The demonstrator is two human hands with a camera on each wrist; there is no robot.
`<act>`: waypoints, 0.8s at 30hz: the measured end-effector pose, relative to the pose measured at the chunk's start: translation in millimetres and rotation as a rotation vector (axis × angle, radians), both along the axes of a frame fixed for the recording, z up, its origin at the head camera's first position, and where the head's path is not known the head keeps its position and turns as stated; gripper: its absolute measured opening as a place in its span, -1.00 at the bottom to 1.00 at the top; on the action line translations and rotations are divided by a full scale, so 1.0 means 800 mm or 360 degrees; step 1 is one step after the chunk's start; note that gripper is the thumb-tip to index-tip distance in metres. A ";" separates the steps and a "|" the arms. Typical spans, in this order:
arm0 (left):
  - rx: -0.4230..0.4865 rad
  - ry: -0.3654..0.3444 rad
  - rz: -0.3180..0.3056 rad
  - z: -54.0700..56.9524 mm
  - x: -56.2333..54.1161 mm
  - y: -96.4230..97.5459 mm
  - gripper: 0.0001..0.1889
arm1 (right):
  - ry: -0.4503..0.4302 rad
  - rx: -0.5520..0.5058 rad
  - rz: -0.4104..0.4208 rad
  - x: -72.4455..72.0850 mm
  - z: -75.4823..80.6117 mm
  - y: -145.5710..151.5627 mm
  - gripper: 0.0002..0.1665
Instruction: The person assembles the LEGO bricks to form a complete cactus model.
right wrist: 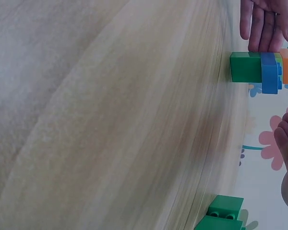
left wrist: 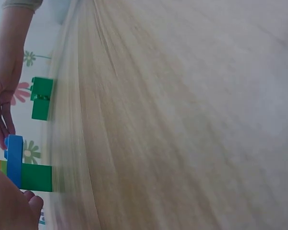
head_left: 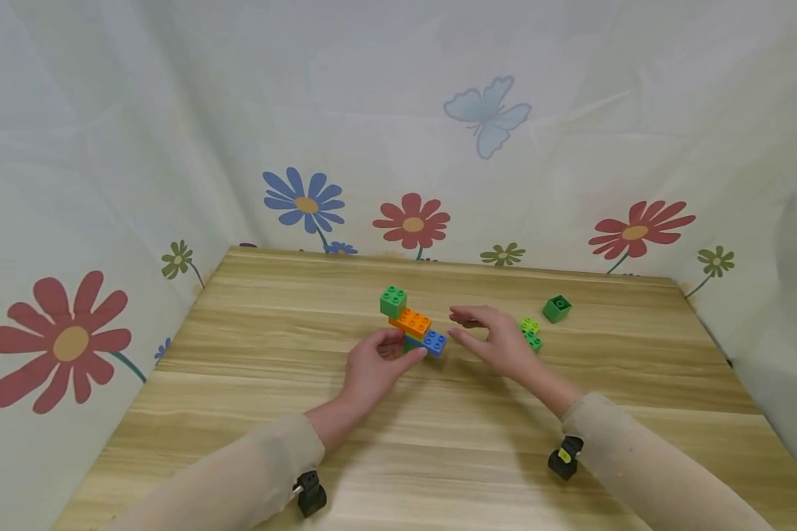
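A stepped stack of toy building bricks stands on the table. Its green base brick [left wrist: 37, 178] carries a blue brick [head_left: 436, 342], a thin lime layer, an orange brick [head_left: 413, 322] and a green brick [head_left: 392, 302] on top. My left hand [head_left: 370, 369] holds the lower part of the stack, thumb on the near side and fingers on the left. To the right, my right hand [head_left: 499, 344] hovers apart from the blue brick, fingers extended and holding nothing.
Behind the right hand lie a lime brick [head_left: 530, 324] and a green brick [head_left: 533, 341], close together. Farther back, another green brick [head_left: 558, 309] lies tipped, its hollow side showing. A flowered cloth [head_left: 345, 133] hangs beyond the wooden table [head_left: 285, 295].
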State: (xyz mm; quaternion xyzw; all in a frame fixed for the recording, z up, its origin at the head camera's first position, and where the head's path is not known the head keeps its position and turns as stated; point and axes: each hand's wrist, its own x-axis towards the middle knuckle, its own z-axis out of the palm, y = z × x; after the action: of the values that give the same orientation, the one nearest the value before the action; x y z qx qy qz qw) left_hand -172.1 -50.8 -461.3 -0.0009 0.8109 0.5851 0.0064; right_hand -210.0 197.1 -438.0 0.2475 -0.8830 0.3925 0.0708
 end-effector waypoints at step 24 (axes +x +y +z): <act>-0.0013 0.0090 0.0152 -0.007 -0.019 0.010 -0.54 | 0.0035 0.0025 0.0013 0.005 -0.002 0.003 -0.56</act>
State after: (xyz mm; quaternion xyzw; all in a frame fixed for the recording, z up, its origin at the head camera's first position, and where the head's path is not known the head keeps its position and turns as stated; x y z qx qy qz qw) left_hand -187.3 -43.2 -467.3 -0.0231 0.8121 0.5813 -0.0443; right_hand -205.9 199.8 -439.8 0.2560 -0.8843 0.3829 0.0770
